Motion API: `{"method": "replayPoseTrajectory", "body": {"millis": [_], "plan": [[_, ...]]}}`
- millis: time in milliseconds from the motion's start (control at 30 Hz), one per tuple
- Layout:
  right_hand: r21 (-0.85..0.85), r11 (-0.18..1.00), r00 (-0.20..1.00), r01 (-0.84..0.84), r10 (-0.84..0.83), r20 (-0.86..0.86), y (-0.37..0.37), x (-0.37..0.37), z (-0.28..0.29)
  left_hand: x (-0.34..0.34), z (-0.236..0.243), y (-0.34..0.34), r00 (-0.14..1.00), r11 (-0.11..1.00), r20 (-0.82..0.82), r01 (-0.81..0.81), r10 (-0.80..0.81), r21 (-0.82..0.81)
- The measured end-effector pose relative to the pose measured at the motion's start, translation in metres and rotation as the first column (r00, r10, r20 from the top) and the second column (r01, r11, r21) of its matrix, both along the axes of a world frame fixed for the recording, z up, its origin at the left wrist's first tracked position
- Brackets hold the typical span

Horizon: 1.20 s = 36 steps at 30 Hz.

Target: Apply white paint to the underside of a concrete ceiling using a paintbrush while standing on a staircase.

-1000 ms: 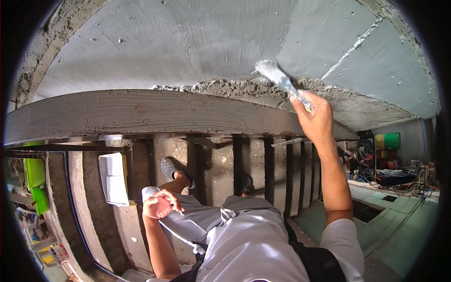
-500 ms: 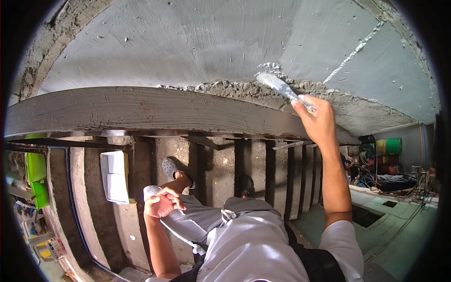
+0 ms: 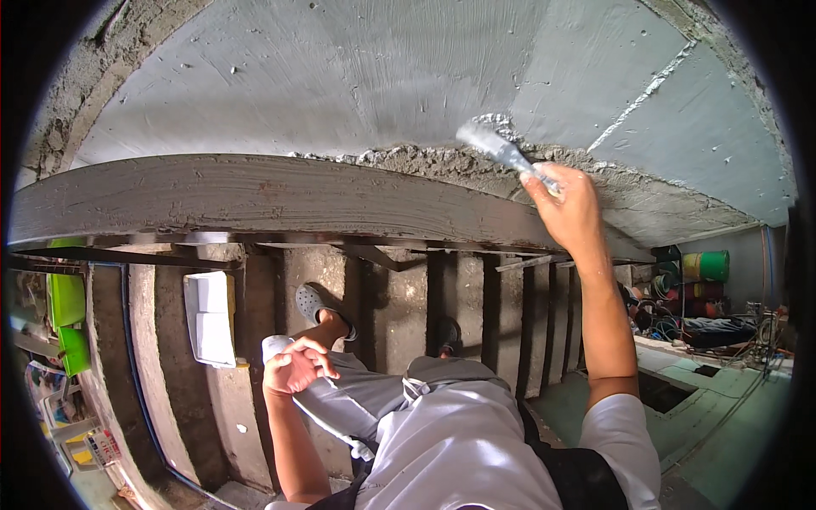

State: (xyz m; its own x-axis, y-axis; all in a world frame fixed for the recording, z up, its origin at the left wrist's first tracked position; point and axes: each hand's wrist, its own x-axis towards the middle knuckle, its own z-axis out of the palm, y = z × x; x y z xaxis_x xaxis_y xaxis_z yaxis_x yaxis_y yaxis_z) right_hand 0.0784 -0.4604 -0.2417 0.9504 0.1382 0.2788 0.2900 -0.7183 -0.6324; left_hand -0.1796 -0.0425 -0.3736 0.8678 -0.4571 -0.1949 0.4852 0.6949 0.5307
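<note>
Concrete steps (image 3: 405, 297) run side by side across the middle, alternating lit and shadowed. Above, a streaked grey wall (image 3: 289, 81); its lower edge breaks into rough bare cement (image 3: 642, 191). A broad grey-brown beam (image 3: 255, 197) spans the stairs below the wall, its curve partly the lens. Left: bright green bins (image 3: 66, 302), a dark hose (image 3: 133, 357) along one step. Right: a pale green surface (image 3: 722, 442) with a dark rectangular opening (image 3: 665, 392); beyond it, tangled clutter (image 3: 718, 328) and a green-and-yellow drum (image 3: 712, 265). Daylight falls in patches.
</note>
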Motion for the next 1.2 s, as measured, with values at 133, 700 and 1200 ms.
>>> {"method": "replayPoseTrajectory", "body": {"millis": [133, 700, 1200], "plan": [[-0.041, 0.998, 0.995, -0.051, 0.054, 0.086, -0.006, -0.002, -0.006, 0.001, -0.001, 0.0, 1.0, 1.0, 0.0, 0.0, 0.0, -0.001], [0.232, 0.973, 0.995, 0.017, -0.04, 0.093, -0.011, -0.009, -0.003, 0.003, -0.003, 0.003, 1.0, 1.0, -0.015, 0.013, -0.013, -0.025], [-0.083, 0.995, 0.992, -0.062, 0.071, 0.105, -0.002, -0.002, -0.007, 0.003, 0.0, -0.002, 1.0, 1.0, 0.021, 0.009, -0.009, 0.003]]}}
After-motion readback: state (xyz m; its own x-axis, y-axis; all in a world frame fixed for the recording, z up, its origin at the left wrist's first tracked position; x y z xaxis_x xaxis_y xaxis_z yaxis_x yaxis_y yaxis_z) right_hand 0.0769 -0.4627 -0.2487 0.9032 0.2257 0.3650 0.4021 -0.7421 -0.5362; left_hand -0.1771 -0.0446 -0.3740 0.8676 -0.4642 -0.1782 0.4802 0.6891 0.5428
